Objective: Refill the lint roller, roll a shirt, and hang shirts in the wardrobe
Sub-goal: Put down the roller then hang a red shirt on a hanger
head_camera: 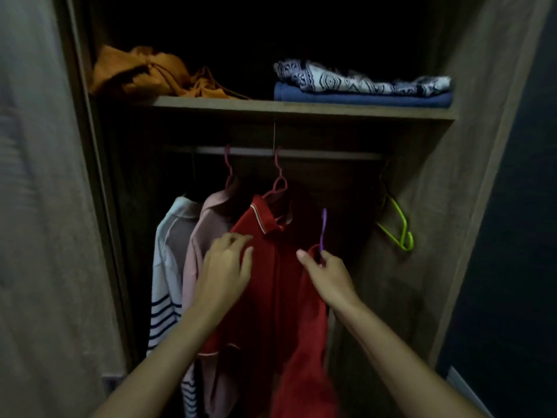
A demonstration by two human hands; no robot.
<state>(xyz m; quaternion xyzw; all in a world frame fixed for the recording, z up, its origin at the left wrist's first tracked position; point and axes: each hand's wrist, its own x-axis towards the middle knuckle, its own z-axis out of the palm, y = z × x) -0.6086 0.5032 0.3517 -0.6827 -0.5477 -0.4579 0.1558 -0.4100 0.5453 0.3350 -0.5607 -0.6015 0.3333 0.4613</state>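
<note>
Right now your right hand (327, 273) is curled around the neck of a purple hanger (323, 227), its hook sticking straight up above your fingers and not on the rail. A red garment (304, 357) hangs from that hanger and drapes down past your wrist. Your left hand (226, 267) rests on the shoulder of a red polo shirt (265, 282) just beside it, fingers bent and pinching the fabric below the collar.

That red polo shirt hangs from a pink hanger (278, 179) hooked at the middle of the rail (331, 154). To its left on the rail hangs a pale pink shirt (205, 230) on another pink hanger (228, 167), and further left, near the rail's left end, a white shirt with dark stripes (168, 267). At the rail's right end a bare green hanger (398, 224) hangs against the wardrobe's right wall (437, 206).

Above the rail runs a shelf (301, 108). On its left end lies a crumpled orange cloth (141, 75); on its right end sits a folded blue garment (361, 98) with a folded patterned white and dark cloth (355, 78) lying on top of it.
</note>
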